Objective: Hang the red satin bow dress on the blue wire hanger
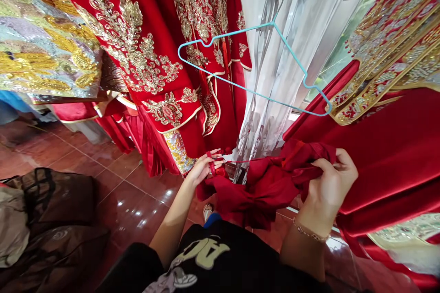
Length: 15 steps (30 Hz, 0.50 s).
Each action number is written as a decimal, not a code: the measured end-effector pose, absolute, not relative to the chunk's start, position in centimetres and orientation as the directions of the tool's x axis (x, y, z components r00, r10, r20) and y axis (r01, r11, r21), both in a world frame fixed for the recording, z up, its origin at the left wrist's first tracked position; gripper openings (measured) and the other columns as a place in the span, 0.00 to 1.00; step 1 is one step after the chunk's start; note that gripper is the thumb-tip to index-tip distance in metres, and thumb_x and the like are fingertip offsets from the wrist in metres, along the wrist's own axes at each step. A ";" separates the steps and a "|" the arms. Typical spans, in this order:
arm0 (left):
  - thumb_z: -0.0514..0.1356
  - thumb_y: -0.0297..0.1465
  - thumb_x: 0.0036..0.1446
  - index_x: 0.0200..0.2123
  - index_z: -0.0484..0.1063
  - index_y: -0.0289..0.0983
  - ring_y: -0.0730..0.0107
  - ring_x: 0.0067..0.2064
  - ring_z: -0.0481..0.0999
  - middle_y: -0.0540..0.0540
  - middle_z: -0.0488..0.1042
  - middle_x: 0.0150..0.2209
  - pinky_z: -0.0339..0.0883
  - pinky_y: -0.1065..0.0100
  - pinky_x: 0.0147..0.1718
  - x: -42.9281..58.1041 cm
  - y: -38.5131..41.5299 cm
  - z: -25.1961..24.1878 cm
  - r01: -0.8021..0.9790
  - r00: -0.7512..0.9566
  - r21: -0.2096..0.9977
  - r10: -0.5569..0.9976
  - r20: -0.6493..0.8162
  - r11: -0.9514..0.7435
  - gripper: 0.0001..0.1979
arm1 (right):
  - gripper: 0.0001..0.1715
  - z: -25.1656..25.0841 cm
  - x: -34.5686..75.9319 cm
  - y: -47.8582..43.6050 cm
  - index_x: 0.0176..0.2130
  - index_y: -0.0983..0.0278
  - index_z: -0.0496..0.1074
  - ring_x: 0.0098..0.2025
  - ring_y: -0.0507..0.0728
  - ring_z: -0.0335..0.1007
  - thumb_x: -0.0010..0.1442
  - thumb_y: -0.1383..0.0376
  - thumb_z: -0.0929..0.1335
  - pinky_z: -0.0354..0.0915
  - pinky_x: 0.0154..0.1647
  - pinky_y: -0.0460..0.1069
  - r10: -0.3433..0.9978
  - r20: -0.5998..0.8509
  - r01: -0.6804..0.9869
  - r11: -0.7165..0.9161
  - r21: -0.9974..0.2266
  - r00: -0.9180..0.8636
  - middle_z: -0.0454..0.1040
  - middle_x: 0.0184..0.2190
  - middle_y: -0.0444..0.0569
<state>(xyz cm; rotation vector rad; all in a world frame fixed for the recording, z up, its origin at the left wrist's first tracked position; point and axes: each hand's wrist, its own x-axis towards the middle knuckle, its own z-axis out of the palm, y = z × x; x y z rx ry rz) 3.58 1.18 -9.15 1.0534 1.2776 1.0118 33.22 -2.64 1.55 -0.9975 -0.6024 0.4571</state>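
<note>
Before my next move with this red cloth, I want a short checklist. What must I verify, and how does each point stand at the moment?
1. Left hand pinches the narrow red tie: ok.
2. Right hand grips the red cloth: ok.
3. The red cloth lies flat: not ok, it is bunched between the hands.
4. The red cloth is off the tiled floor: cannot tell, its lower edge is not clearly seen.
5. Blue wire hanger hangs clear of both hands: ok.
6. Gold bracelet on the right wrist is clear of the cloth: ok.
</note>
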 end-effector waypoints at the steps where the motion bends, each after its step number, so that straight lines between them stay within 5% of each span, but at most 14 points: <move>1: 0.55 0.28 0.53 0.54 0.73 0.31 0.70 0.30 0.78 0.41 0.79 0.38 0.72 0.67 0.35 3.1 1.2 -9.2 0.059 0.046 0.968 0.968 -0.247 0.244 0.24 | 0.08 1.5 33.3 -2.7 0.21 0.65 0.65 0.23 0.46 0.54 0.35 0.71 0.69 0.50 0.23 0.43 0.603 0.262 -0.076 0.475 -0.876 0.753 0.61 0.18 0.37; 6: 0.57 0.24 0.50 0.48 0.74 0.32 0.60 0.38 0.80 0.40 0.77 0.39 0.73 0.59 0.42 1.0 0.9 -11.0 0.387 -0.078 0.871 0.952 -0.296 0.302 0.20 | 0.08 1.3 33.6 -3.1 0.21 0.65 0.64 0.25 0.46 0.53 0.36 0.70 0.69 0.49 0.26 0.44 0.550 0.304 -0.034 0.520 -0.853 0.777 0.58 0.19 0.38; 8: 0.57 0.22 0.50 0.54 0.70 0.33 0.52 0.52 0.76 0.35 0.73 0.50 0.68 0.54 0.54 1.2 0.3 -12.0 0.494 -0.155 0.822 0.959 -0.238 0.284 0.25 | 0.09 1.6 33.2 -3.3 0.20 0.65 0.63 0.26 0.47 0.53 0.36 0.71 0.69 0.48 0.26 0.44 0.542 0.314 -0.031 0.534 -0.845 0.780 0.57 0.19 0.38; 11: 0.55 0.23 0.55 0.61 0.66 0.36 0.47 0.68 0.59 0.31 0.58 0.66 0.54 0.50 0.65 2.6 -0.9 -13.3 0.611 -0.153 0.762 0.977 -0.149 0.212 0.28 | 0.09 2.1 32.4 -3.6 0.20 0.64 0.63 0.26 0.48 0.51 0.36 0.72 0.69 0.48 0.26 0.45 0.553 0.316 -0.051 0.548 -0.835 0.771 0.56 0.20 0.39; 13: 0.54 0.27 0.59 0.56 0.71 0.37 0.48 0.67 0.60 0.33 0.62 0.64 0.55 0.53 0.64 3.5 -1.4 -14.2 0.652 -0.051 0.741 0.984 -0.169 0.161 0.21 | 0.09 2.4 31.8 -3.8 0.20 0.62 0.64 0.26 0.49 0.51 0.36 0.73 0.68 0.48 0.26 0.46 0.571 0.325 -0.058 0.550 -0.833 0.754 0.57 0.20 0.40; 15: 0.59 0.32 0.57 0.40 0.78 0.37 0.50 0.55 0.73 0.37 0.76 0.48 0.65 0.58 0.55 4.1 -1.8 -15.1 0.667 0.101 0.733 0.958 -0.267 0.134 0.10 | 0.09 2.6 31.3 -4.0 0.20 0.61 0.65 0.27 0.50 0.51 0.37 0.73 0.68 0.48 0.25 0.47 0.589 0.341 -0.049 0.545 -0.837 0.733 0.57 0.20 0.42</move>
